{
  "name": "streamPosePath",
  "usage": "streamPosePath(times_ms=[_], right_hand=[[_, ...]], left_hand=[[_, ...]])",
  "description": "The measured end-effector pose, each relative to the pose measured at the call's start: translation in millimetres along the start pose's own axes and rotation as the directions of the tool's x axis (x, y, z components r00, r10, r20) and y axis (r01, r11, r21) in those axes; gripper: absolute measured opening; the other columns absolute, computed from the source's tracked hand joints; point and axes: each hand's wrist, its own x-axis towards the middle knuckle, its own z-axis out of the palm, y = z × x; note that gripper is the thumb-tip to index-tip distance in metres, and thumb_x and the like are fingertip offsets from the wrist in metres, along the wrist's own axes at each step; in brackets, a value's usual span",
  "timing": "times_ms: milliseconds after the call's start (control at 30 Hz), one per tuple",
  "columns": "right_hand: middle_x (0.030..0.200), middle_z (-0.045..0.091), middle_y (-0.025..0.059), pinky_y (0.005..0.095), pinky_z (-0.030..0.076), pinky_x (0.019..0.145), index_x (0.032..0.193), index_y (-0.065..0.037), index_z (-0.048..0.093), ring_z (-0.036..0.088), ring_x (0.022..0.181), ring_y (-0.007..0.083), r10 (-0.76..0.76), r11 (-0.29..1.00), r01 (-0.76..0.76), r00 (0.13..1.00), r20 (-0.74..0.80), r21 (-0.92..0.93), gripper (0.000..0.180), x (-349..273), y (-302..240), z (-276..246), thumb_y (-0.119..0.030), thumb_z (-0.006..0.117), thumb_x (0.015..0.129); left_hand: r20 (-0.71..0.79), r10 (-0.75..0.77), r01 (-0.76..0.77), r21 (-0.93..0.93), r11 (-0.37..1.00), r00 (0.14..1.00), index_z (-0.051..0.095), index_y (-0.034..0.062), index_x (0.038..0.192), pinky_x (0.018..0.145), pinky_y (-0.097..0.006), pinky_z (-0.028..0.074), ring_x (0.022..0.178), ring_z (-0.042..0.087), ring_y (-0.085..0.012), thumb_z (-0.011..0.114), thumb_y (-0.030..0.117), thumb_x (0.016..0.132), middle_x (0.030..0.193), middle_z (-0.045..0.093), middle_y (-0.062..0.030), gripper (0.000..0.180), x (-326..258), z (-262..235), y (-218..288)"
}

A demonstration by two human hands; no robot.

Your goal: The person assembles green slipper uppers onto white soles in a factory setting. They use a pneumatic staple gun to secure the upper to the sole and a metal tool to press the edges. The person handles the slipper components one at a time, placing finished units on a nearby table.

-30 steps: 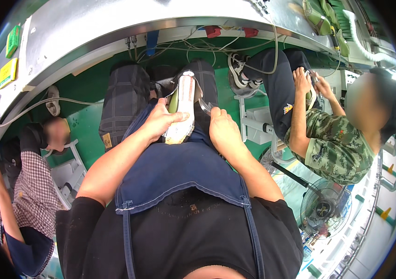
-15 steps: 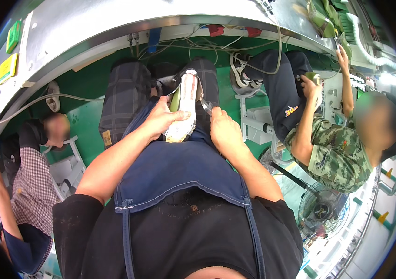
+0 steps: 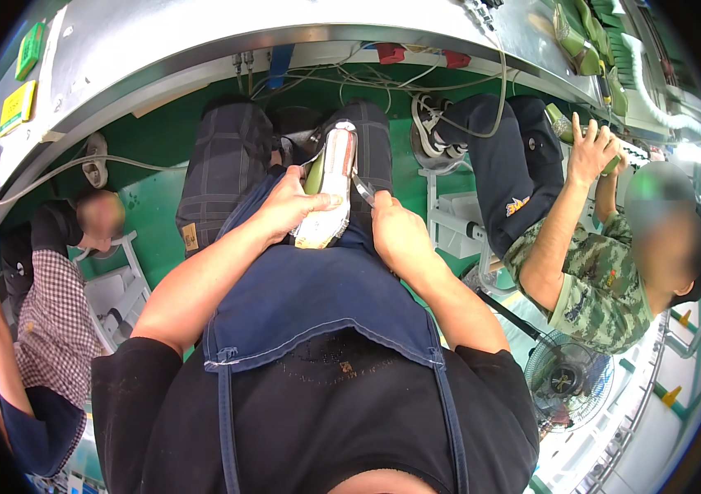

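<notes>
Between my knees lies a green shoe [image 3: 337, 177], its underside up, pale with a reddish strip toward the far end. My left hand [image 3: 291, 206] is closed round its near left side, the thumb pressed across the underside. My right hand [image 3: 398, 226] is closed on a shiny metal hand tool [image 3: 363, 190] whose tip lies against the right edge of the shoe. The tool's handle is hidden in my fist, so its exact kind cannot be made out. A navy apron [image 3: 326, 288] covers my lap just below the shoe.
A metal-topped bench [image 3: 227, 29] runs across in front, with cables [image 3: 342, 76] beneath. Green shoes [image 3: 579, 49] stand at its right end. A co-worker in camouflage [image 3: 593, 284] sits to the right beside a fan [image 3: 564, 379]; another person in checks [image 3: 54, 321] sits left.
My hands still grip the shoe and the tool, the tool's tip a little shifted along the shoe's edge. The right co-worker's hands have drawn closer together, near the bench.
</notes>
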Motion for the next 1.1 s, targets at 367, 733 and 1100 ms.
streamPosePath(times_ms=[367,733,1100], right_hand=[[0.081,0.065,0.0097,0.0337,0.057,0.046,0.096,0.0,0.058,0.07,0.067,0.0194,-0.129,0.807,0.001,0.976,-0.174,-0.591,0.017,6,-20,18,-0.014,0.063,0.087],[0.081,0.063,0.0089,0.0321,0.057,0.056,0.101,0.003,0.062,0.068,0.073,0.0202,-0.103,0.787,-0.089,0.957,-0.272,-0.611,0.024,2,-27,26,-0.015,0.063,0.086],[0.115,0.067,0.0339,0.055,0.055,0.082,0.13,0.009,0.048,0.067,0.099,0.0517,-0.029,0.985,-0.007,0.979,0.203,0.171,0.033,15,8,-54,-0.003,0.049,0.1]], left_hand=[[0.104,-0.309,0.266,0.302,0.915,0.945,0.061,-0.0067,0.126,0.074,-0.039,0.063,0.098,0.074,-0.0251,0.08,0.043,0.087,0.111,0.074,-0.0162,0.066,11,-12,58],[-0.034,-0.374,0.263,0.769,0.583,0.927,0.075,-0.0062,0.093,0.05,-0.035,0.059,0.063,0.074,-0.0254,0.061,0.067,0.094,0.078,0.073,-0.0166,0.075,42,23,95],[-0.019,-0.318,0.226,0.743,0.63,0.948,0.074,-0.0077,0.102,0.053,-0.036,0.06,0.07,0.075,-0.0248,0.067,0.055,0.096,0.086,0.074,-0.0177,0.063,37,12,78]])
